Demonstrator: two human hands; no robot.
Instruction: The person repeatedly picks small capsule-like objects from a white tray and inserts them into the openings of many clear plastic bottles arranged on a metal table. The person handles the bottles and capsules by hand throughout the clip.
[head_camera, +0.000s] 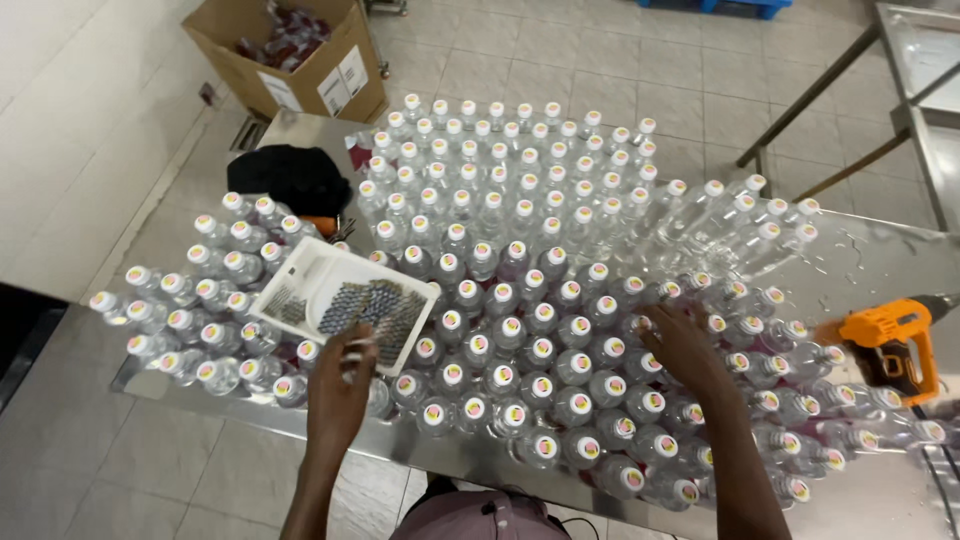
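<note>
Left hand (340, 385): lower centre-left, fingers pinching a small clear band at the tray's near edge.
Right hand (685, 350): lower right, fingers spread loosely over capped bottles, gripping nothing.
Tray (300, 275): white rectangular plastic, resting on bottle caps, holding stacked patterned shrink bands (375, 305).
Bottles (520, 250): clear plastic, round white caps, packed across steel table (880, 260).
Heat gun (885, 340): orange, right edge.

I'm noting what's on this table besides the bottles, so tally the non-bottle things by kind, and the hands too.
White tray of small seals, resting on the bottle caps: 1
Orange heat gun at the right edge: 1
Black cloth bundle at the far left: 1
Hands: 2, the left hand at the tray's near edge and the right hand on the bottle caps
Total: 5
</note>
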